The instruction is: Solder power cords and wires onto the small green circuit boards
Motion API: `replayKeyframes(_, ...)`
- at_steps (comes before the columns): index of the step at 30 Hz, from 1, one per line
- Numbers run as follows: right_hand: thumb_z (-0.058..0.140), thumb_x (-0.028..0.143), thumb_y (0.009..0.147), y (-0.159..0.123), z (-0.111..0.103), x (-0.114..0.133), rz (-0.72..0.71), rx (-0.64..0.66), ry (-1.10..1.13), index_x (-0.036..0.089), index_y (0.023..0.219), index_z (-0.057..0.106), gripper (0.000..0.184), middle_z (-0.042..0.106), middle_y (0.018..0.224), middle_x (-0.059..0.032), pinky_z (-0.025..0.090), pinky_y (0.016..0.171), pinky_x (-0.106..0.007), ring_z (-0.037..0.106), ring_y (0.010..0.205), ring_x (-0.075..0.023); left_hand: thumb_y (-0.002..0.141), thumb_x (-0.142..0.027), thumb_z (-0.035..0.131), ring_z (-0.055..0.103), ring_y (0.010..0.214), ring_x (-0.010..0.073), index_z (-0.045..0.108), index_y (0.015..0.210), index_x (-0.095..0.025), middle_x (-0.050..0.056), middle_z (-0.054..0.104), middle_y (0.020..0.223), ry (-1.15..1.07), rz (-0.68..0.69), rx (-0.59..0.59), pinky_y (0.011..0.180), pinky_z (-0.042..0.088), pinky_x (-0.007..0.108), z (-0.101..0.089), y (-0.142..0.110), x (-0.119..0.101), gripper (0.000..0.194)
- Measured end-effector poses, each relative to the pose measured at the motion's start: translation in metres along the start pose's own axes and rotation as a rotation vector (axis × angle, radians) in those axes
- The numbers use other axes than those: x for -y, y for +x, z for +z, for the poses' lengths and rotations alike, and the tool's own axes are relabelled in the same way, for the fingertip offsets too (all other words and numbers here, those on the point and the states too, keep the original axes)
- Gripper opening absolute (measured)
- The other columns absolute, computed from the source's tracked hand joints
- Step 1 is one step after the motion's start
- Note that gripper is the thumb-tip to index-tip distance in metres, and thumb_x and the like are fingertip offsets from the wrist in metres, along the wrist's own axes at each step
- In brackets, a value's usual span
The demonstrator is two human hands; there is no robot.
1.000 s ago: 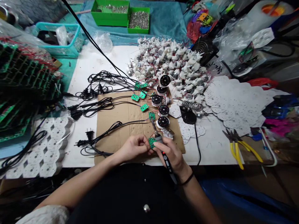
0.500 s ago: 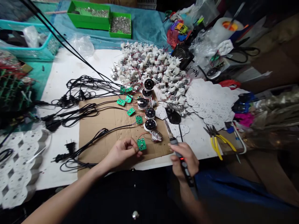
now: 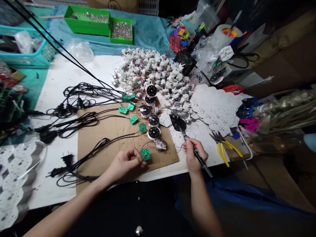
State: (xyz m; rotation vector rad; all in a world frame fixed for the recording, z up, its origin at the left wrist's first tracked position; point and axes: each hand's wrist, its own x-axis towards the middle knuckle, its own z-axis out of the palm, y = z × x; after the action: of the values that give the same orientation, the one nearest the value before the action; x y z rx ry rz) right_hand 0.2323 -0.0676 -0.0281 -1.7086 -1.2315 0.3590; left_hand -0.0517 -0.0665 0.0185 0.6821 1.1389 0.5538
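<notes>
While the left hand (image 3: 127, 163) pinches a small, square green circuit board (image 3: 145, 154) in a narrow grip near the white-topped table's (image 3: 59, 72) front edge, I see the right hand (image 3: 193, 162) wrapped around a dark, pen-shaped soldering iron (image 3: 198, 157) (tip by a flat black base (image 3: 178, 123)).

Pretty dim room (image 3: 276, 23) tbh, pale light mostly landing on a white-covered workbench (image 3: 59, 74), teal cloth (image 3: 150, 28) spread along its far side, 1 cardboard box (image 3: 132, 6) behind that, upper right nearly black.
</notes>
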Motion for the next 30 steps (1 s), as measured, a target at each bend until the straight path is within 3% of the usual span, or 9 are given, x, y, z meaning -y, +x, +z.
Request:
replayKeyframes(14, 0.063, 0.042, 0.096, 0.0, 0.0, -0.004, -0.058, 0.025, -0.073, 0.018, 0.1, 0.076, 0.027, 0.077, 0.079, -0.0051, 0.06, 0.063, -0.026, 0.073, 0.064, -0.0162, 0.068, -0.034, 0.082, 0.075, 0.075, 0.0189, 0.058, 0.074, -0.017, 0.004, 0.075, 0.069, 0.005, -0.011, -0.014, 0.069, 0.059, 0.026, 0.0, 0.002, 0.0, 0.03)
replayKeyframes(23, 0.067, 0.035, 0.095, -0.012, -0.015, 0.02, -0.105, -0.058, -0.02, 0.018, 0.101, 0.076, 0.021, 0.078, 0.084, -0.0062, 0.061, 0.066, -0.029, 0.075, 0.067, -0.0188, 0.064, -0.026, 0.083, 0.074, 0.068, 0.0183, 0.058, 0.073, -0.016, 0.007, 0.077, 0.073, -0.116, -0.035, -0.032, 0.069, 0.061, 0.029, 0.003, 0.005, 0.003, 0.029)
replayKeyframes(27, 0.064, 0.025, 0.096, -0.039, -0.024, 0.044, -0.165, 0.067, 0.105, 0.021, 0.112, 0.073, 0.019, 0.078, 0.088, -0.0039, 0.063, 0.068, -0.03, 0.075, 0.068, -0.0173, 0.062, -0.022, 0.08, 0.075, 0.069, 0.0182, 0.059, 0.072, -0.016, 0.007, 0.077, 0.072, -0.143, -0.054, -0.033, 0.071, 0.061, 0.028, 0.002, 0.008, 0.006, 0.023)
replayKeyframes(30, 0.066, 0.015, 0.093, -0.058, -0.016, 0.058, -0.392, 0.264, 0.159, 0.023, 0.12, 0.068, 0.028, 0.077, 0.096, -0.0043, 0.065, 0.073, -0.032, 0.076, 0.077, -0.0179, 0.063, -0.021, 0.078, 0.075, 0.07, 0.0169, 0.06, 0.072, -0.015, 0.007, 0.077, 0.071, -0.144, -0.059, -0.027, 0.072, 0.06, 0.026, 0.001, 0.008, 0.008, 0.02)
